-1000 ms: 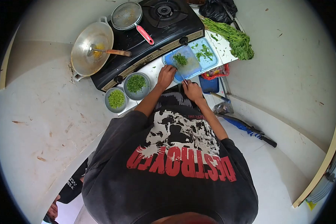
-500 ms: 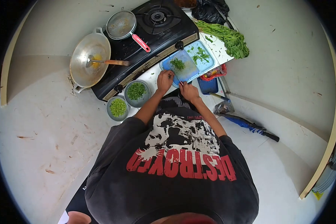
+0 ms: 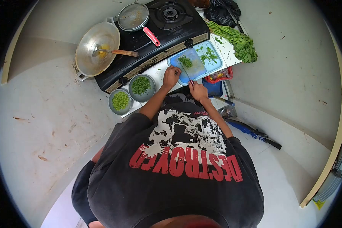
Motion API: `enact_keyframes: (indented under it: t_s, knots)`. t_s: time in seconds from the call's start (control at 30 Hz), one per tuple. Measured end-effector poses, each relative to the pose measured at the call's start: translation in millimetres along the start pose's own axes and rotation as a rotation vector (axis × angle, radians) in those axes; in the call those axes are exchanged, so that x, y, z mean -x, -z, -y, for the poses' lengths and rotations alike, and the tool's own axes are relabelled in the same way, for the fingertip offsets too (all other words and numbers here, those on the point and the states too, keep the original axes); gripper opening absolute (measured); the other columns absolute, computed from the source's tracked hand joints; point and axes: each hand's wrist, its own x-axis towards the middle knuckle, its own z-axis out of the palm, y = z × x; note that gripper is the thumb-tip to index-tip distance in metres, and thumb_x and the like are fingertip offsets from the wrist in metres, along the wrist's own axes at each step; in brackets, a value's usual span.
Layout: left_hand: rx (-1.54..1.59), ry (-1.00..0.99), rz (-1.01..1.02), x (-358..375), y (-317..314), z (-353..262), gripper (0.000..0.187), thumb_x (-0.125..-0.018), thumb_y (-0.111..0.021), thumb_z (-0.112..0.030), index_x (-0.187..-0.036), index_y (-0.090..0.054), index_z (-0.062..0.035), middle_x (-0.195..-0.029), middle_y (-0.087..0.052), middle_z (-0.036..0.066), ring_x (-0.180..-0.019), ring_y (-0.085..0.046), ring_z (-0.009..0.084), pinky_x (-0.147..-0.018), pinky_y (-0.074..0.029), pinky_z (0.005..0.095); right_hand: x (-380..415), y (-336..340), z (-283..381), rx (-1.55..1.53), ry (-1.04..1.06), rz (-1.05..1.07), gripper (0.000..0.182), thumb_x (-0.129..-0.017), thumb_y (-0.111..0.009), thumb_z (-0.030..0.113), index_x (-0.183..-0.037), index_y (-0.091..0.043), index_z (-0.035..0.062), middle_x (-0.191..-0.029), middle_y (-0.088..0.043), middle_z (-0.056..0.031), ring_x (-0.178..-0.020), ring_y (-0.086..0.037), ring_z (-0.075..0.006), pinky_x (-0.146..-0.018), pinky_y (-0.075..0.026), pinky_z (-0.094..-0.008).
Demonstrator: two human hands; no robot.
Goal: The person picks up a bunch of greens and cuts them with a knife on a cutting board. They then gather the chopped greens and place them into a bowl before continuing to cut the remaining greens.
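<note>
My right hand [image 3: 198, 91] grips the handle of a knife [image 3: 188, 75], whose thin blade points up and left across a blue chopping board [image 3: 197, 65]. My left hand [image 3: 171, 76] is at the board's left edge near the blade, its fingers curled together; whatever they hold is hidden. Chopped green leaves [image 3: 185, 61] lie in a small heap on the board. The board rests on a light blue tray [image 3: 217, 65], where loose leaf pieces [image 3: 209, 56] lie on the right side.
Two grey bowls hold chopped greens [image 3: 141, 85] and paler green pieces [image 3: 120, 101]. Behind are a gas stove [image 3: 161, 47], a wok [image 3: 83, 57] with a wooden-handled ladle [image 3: 125, 53], and a strainer [image 3: 133, 17]. Leafy stalks [image 3: 239, 43] and a red basket [image 3: 226, 75] are at right.
The view has shifted slightly. The knife blade shows more plainly, pointing away from my right hand, which is a little farther from my left. Dark cloth shows more at lower left.
</note>
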Motion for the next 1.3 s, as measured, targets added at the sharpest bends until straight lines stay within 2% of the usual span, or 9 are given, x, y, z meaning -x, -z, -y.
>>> enact_keyframes:
  t_s: [0.07, 0.17, 0.57, 0.77, 0.87, 1.1, 1.17, 1.3]
  knots:
    - [-0.003, 0.065, 0.039, 0, 2, -4, 0.007, -0.081, -0.068, -0.006, -0.086, -0.072, -0.005, -0.085, -0.064, 0.012, -0.088, -0.062, 0.0315, -0.083, -0.05, 0.0413, -2, 2, 8, 0.018, 0.014, 0.019, 0.051, -0.102, -0.041, 0.045, -0.102, -0.063, -0.0013, -0.083, -0.069, -0.0287, -0.081, -0.069, -0.047, -0.077, -0.055, -0.0549]
    - [0.001, 0.057, 0.005, 2, 3, -8, 0.006, -0.08, -0.067, -0.005, -0.085, -0.071, -0.0051, -0.087, -0.066, 0.012, -0.089, -0.062, 0.0317, -0.084, -0.05, 0.0415, -10, -8, 13, 0.04, 0.029, 0.032, 0.051, -0.102, -0.041, 0.045, -0.102, -0.063, -0.0019, -0.083, -0.07, -0.0283, -0.08, -0.069, -0.0468, -0.076, -0.056, -0.0546]
    - [-0.082, 0.035, -0.04, 6, -3, -7, 0.008, -0.081, -0.066, -0.004, -0.088, -0.069, -0.0038, -0.087, -0.066, 0.014, -0.09, -0.061, 0.034, -0.083, -0.05, 0.0432, 11, -6, -2, 0.062, 0.045, 0.027, 0.047, -0.101, -0.045, 0.041, -0.098, -0.062, -0.0021, -0.082, -0.069, -0.0284, -0.079, -0.069, -0.0465, -0.075, -0.056, -0.0555]
    - [-0.252, -0.15, -0.069, 15, 1, -14, 0.007, -0.083, -0.065, -0.003, -0.089, -0.069, -0.0019, -0.089, -0.064, 0.016, -0.091, -0.061, 0.0345, -0.083, -0.051, 0.0423, -13, -4, 3, 0.076, 0.095, 0.044, 0.047, -0.101, -0.044, 0.042, -0.101, -0.061, -0.002, -0.083, -0.069, -0.0289, -0.081, -0.069, -0.0468, -0.075, -0.055, -0.0558]
    - [-0.354, -0.275, 0.001, 15, 4, -11, 0.015, -0.086, -0.064, -0.004, -0.099, -0.071, -0.0031, -0.091, -0.064, 0.018, -0.092, -0.061, 0.036, -0.083, -0.052, 0.0438, -25, 0, 5, 0.049, 0.117, 0.069, 0.047, -0.102, -0.044, 0.043, -0.103, -0.06, -0.001, -0.083, -0.069, -0.0291, -0.081, -0.069, -0.047, -0.075, -0.055, -0.0559]
    - [-0.1, -0.02, -0.157, 22, -7, -17, 0.012, -0.082, -0.063, 0.0, -0.091, -0.071, 0.0003, -0.091, -0.065, 0.018, -0.09, -0.062, 0.0369, -0.083, -0.053, 0.0443, -30, 16, -9, 0.057, 0.197, 0.13, 0.048, -0.102, -0.043, 0.044, -0.103, -0.06, -0.0007, -0.08, -0.069, -0.0284, -0.08, -0.069, -0.0467, -0.074, -0.055, -0.0561]
    - [-0.044, 0.039, -0.17, 24, -5, -25, 0.012, -0.082, -0.063, 0.001, -0.091, -0.072, 0.0011, -0.09, -0.065, 0.019, -0.09, -0.063, 0.0376, -0.082, -0.053, 0.0448, -32, 14, -12, 0.059, 0.244, 0.13, 0.048, -0.102, -0.044, 0.044, -0.1, -0.06, -0.0014, -0.077, -0.067, -0.0302, -0.076, -0.067, -0.0489, -0.07, -0.054, -0.0571]
    - [-0.062, 0.048, -0.207, 25, -10, -22, 0.012, -0.081, -0.064, 0.002, -0.09, -0.071, 0.0014, -0.089, -0.065, 0.019, -0.088, -0.063, 0.038, -0.08, -0.053, 0.0442, -37, 7, -12, 0.06, 0.297, 0.127, 0.049, -0.103, -0.043, 0.044, -0.099, -0.059, -0.0024, -0.075, -0.066, -0.0303, -0.072, -0.067, -0.0486, -0.067, -0.054, -0.0569]
